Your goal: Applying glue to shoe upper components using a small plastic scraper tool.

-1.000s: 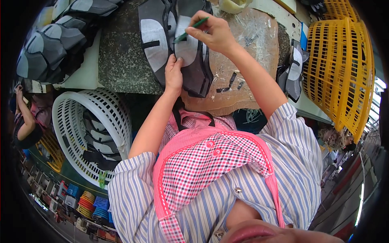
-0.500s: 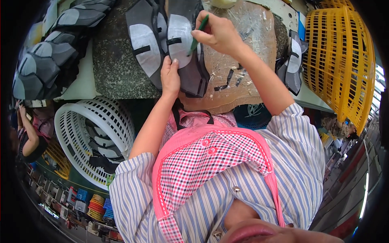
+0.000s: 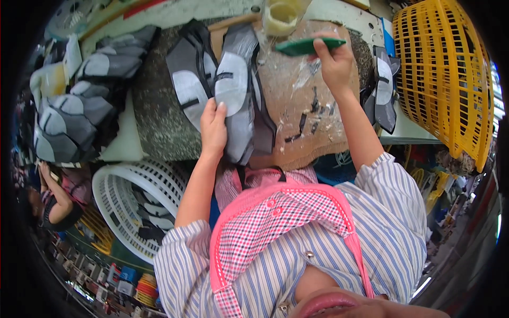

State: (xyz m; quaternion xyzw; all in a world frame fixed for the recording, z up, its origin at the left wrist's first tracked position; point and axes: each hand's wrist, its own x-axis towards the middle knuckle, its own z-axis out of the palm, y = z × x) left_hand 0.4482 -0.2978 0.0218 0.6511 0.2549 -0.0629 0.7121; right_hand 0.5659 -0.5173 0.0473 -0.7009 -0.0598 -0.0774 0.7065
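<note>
My left hand (image 3: 213, 130) pinches a grey panel (image 3: 233, 95) by its edge, at the cardboard's (image 3: 313, 139) left side; my right hand (image 3: 335, 63) grips a green scraper (image 3: 297, 47) above the cardboard. The panel seems light, bendy, best held by its rim.

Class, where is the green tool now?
Right of centre, near the head view's top, the right hand holds the green tool over the cardboard, near the yellowish tub.
</note>
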